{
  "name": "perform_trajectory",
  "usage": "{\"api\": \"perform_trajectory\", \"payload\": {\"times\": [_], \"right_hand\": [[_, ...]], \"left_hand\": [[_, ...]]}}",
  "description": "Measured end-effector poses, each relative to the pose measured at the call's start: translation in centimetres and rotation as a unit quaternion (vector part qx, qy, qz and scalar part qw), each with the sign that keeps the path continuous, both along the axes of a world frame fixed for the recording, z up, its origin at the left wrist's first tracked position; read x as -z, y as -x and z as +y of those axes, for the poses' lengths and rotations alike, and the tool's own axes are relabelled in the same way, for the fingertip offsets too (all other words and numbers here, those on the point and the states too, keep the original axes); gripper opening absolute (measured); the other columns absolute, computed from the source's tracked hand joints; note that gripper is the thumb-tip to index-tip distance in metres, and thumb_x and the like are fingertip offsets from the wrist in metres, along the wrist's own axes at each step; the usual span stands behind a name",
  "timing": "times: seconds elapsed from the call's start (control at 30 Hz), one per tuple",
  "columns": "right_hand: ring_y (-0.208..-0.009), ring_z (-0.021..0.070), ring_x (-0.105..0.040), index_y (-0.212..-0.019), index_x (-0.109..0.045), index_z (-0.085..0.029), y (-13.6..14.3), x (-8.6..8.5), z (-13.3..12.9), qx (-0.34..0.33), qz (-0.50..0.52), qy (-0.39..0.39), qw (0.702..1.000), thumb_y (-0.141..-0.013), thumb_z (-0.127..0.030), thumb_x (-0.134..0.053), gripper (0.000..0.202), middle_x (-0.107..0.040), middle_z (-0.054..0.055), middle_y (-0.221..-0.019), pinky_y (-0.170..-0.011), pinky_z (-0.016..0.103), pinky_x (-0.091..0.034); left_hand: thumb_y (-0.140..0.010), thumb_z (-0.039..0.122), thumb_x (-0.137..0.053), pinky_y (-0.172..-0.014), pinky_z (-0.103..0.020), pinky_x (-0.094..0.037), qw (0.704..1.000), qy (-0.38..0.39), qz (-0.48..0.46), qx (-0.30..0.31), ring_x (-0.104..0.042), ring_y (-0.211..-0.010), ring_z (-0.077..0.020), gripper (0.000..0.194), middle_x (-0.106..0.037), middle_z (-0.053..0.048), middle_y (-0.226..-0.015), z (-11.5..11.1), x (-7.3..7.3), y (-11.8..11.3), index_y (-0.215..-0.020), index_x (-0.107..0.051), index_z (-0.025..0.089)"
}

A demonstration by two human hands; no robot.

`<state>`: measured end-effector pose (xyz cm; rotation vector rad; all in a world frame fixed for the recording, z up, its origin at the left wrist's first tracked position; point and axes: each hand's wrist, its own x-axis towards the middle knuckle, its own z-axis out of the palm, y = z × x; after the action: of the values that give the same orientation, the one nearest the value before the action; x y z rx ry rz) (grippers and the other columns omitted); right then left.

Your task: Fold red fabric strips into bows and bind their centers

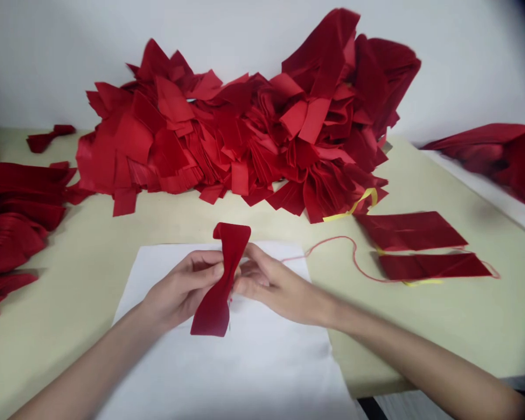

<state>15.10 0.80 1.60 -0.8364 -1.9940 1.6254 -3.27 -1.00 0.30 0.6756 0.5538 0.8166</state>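
Note:
A dark red velvety strip (216,300), pinched narrow at its middle and wider at both ends, is held up over a white sheet (262,373). My left hand (181,286) grips it from the left, thumb on the narrow part. From the right, my right hand (275,286) closes its fingers at the strip's middle, partly behind it. Thin red thread (354,251) runs from behind my right hand toward two flat red pieces (415,230) on the right. Something small and thin hangs just below the strip's middle, too blurred to make out.
A large heap of red fabric pieces (227,140) lies along the wall. More red fabric (13,216) sits at the left, with a small pinched piece (50,139) behind it. Yellow ribbon (363,204) touches the heap. Red fabric (507,157) rests at far right.

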Motion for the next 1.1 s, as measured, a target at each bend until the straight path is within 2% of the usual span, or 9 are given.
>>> {"api": "perform_trajectory", "payload": {"times": [0.1,0.17,0.33,0.53,0.77,0.87,0.93,1.03,1.1], "right_hand": [[-0.059,0.0071,-0.045,-0.102,-0.057,-0.018,-0.5,0.0,0.0,0.049,-0.035,0.029,0.998,-0.083,-0.039,-0.058,0.028,-0.055,-0.003,-0.074,-0.053,0.021,-0.039],[-0.052,0.0061,-0.039,-0.091,-0.062,-0.018,-1.0,-0.4,0.1,0.066,-0.044,0.036,0.996,-0.081,-0.037,-0.060,0.021,-0.048,-0.005,-0.062,-0.048,0.020,-0.034],[-0.061,0.0085,-0.048,-0.076,-0.065,-0.016,-2.0,-1.2,0.4,0.088,-0.039,0.046,0.994,-0.084,-0.029,-0.055,0.018,-0.058,-0.001,-0.069,-0.061,0.023,-0.043],[-0.052,0.0075,-0.037,-0.074,-0.059,-0.017,-3.2,-1.4,1.3,0.163,-0.084,0.037,0.982,-0.081,-0.035,-0.056,0.020,-0.043,-0.004,-0.060,-0.043,0.020,-0.035],[-0.055,0.0084,-0.041,-0.073,-0.058,-0.016,-4.6,-1.2,2.7,0.142,-0.192,-0.080,0.968,-0.086,-0.036,-0.049,0.025,-0.049,-0.002,-0.063,-0.051,0.023,-0.034],[-0.055,0.0094,-0.044,-0.071,-0.059,-0.017,-4.9,-1.2,3.2,0.099,-0.245,-0.105,0.959,-0.087,-0.034,-0.048,0.026,-0.052,-0.002,-0.062,-0.053,0.024,-0.036],[-0.065,0.0132,-0.053,-0.077,-0.061,-0.018,-4.7,-1.0,3.1,0.105,-0.255,-0.163,0.947,-0.087,-0.032,-0.048,0.022,-0.059,0.001,-0.073,-0.063,0.028,-0.042],[-0.105,0.0210,-0.053,-0.105,-0.057,-0.021,-3.7,-0.8,2.1,0.161,-0.165,-0.269,0.935,-0.090,-0.030,-0.046,0.021,-0.057,0.008,-0.113,-0.093,0.039,-0.040],[-0.118,0.0198,-0.045,-0.120,-0.047,-0.022,-2.7,-0.6,1.1,0.153,-0.072,-0.235,0.957,-0.091,-0.032,-0.045,0.031,-0.049,0.008,-0.127,-0.102,0.039,-0.035]], "left_hand": [[-0.082,0.028,-0.062,-0.053,-0.019,-0.039,1.000,-0.004,0.024,-0.001,-0.051,-0.056,-0.0083,0.020,-0.056,-0.001,-0.065,0.1,0.0,-0.2,-0.069,-0.064,0.012],[-0.081,0.029,-0.063,-0.055,-0.020,-0.039,0.999,-0.009,0.040,0.005,-0.048,-0.056,-0.0085,0.021,-0.054,0.000,-0.063,0.1,0.0,-0.3,-0.068,-0.063,0.012],[-0.085,0.029,-0.059,-0.067,-0.024,-0.040,0.999,-0.018,0.045,-0.002,-0.044,-0.059,-0.0087,0.023,-0.050,0.001,-0.065,0.1,0.2,-0.6,-0.068,-0.061,0.014],[-0.088,0.023,-0.053,-0.080,-0.024,-0.041,0.999,-0.009,0.031,-0.041,-0.044,-0.060,-0.0069,0.022,-0.048,0.002,-0.067,0.1,-0.1,-0.7,-0.069,-0.060,0.014],[-0.089,0.019,-0.052,-0.081,-0.022,-0.042,0.997,0.001,0.038,-0.065,-0.047,-0.062,-0.0057,0.022,-0.053,0.002,-0.070,0.3,-0.1,-0.3,-0.072,-0.064,0.014],[-0.089,0.020,-0.053,-0.084,-0.023,-0.041,0.997,0.012,0.047,-0.061,-0.048,-0.062,-0.0059,0.021,-0.054,0.002,-0.072,0.3,-0.1,-0.3,-0.074,-0.066,0.014],[-0.088,0.022,-0.054,-0.084,-0.024,-0.041,0.997,0.016,0.052,-0.051,-0.049,-0.062,-0.0067,0.021,-0.055,0.001,-0.071,0.2,0.0,-0.3,-0.073,-0.066,0.014],[-0.086,0.024,-0.058,-0.081,-0.025,-0.042,0.998,0.019,0.047,-0.035,-0.049,-0.062,-0.0077,0.019,-0.054,0.001,-0.068,0.0,0.3,-0.5,-0.070,-0.065,0.015],[-0.083,0.025,-0.061,-0.076,-0.024,-0.042,0.999,0.020,0.041,-0.022,-0.049,-0.062,-0.0077,0.014,-0.054,0.001,-0.068,-0.2,0.6,-0.6,-0.074,-0.066,0.016]]}}
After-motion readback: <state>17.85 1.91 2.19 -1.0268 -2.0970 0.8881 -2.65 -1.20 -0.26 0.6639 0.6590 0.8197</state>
